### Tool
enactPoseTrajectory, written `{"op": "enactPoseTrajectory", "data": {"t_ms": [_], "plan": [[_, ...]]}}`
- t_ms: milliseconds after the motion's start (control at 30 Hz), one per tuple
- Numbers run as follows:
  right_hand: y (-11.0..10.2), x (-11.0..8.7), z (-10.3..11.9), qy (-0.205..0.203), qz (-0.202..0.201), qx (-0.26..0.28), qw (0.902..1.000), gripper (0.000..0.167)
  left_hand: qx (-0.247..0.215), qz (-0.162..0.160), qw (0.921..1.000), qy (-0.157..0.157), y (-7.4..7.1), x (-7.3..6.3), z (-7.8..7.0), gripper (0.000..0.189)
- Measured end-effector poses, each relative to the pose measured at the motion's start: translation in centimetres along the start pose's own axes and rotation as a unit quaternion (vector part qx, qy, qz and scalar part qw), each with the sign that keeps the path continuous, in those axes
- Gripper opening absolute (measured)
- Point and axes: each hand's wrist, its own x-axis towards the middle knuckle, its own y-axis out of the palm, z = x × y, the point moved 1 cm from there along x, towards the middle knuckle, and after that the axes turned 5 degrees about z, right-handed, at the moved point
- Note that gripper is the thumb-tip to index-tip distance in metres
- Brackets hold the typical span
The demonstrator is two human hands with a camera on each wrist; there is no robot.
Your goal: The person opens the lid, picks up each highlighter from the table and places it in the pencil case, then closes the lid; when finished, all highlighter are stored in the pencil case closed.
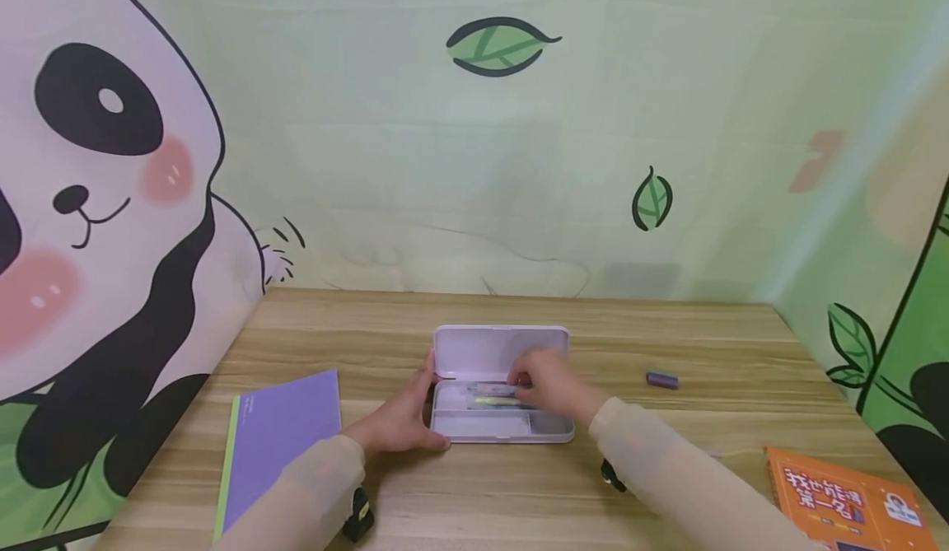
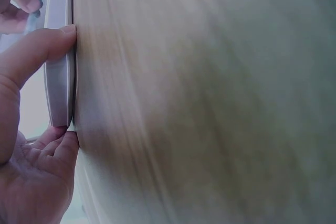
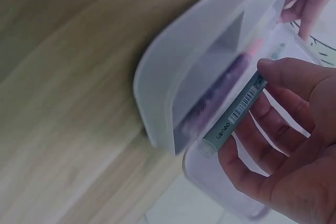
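Note:
A pale pencil case [image 1: 467, 426] lies on the table with its lid [image 1: 474, 352] raised at the back. My left hand [image 1: 400, 415] grips the case's left end, thumb [image 2: 50, 45] at the front and fingers at the back. Over the right half of the case, my right hand [image 1: 552, 382] pinches a green marker pen [image 3: 239, 106] between thumb and fingers. The pen carries a barcode label and sits just above the case's long compartment. Inside lie a yellowish pen [image 1: 495, 401] and a purple pen [image 3: 223, 93]; my right hand partly hides the contents in the head view.
A purple notebook [image 1: 285, 431] with a green spine lies to the left. On the right are a small dark purple piece [image 1: 662, 380] and, nearer, an orange book [image 1: 845, 493]. Printed cloth walls [image 1: 371, 164] stand behind and beside the wooden table [image 1: 356, 329].

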Motion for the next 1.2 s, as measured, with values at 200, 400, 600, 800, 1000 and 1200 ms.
{"op": "enactPoseTrajectory", "data": {"t_ms": [200, 400, 600, 800, 1000, 1200], "plan": [[0.9, 0.3, 0.5, -0.009, -0.008, 0.000, 0.9999, 0.007, -0.003, 0.001, 1.0000, 0.001, 0.1, 0.0, 0.0, 0.138], [0.6, -0.2, 0.5, 0.003, -0.014, 0.044, 0.9989, 0.009, -0.006, 0.000, 1.0000, -0.002, 0.1, 0.0, -0.1, 0.137], [-0.3, -1.7, -0.4, 0.000, -0.028, 0.049, 0.9984, 0.010, 0.001, -0.002, 1.0000, -0.007, 0.1, -0.1, -0.1, 0.137], [-1.0, -3.4, -2.1, -0.006, -0.033, 0.048, 0.9983, 0.011, -0.008, 0.002, 0.9999, -0.015, 0.1, -0.2, -0.1, 0.137], [-2.4, -5.4, -3.2, 0.007, -0.027, 0.053, 0.9982, 0.012, -0.005, 0.003, 0.9998, -0.017, 0.1, -0.1, 0.0, 0.138], [-3.8, -7.7, -4.0, 0.028, -0.035, 0.043, 0.9981, 0.016, -0.002, 0.001, 0.9998, -0.020, 0.1, -0.1, 0.0, 0.138]]}}
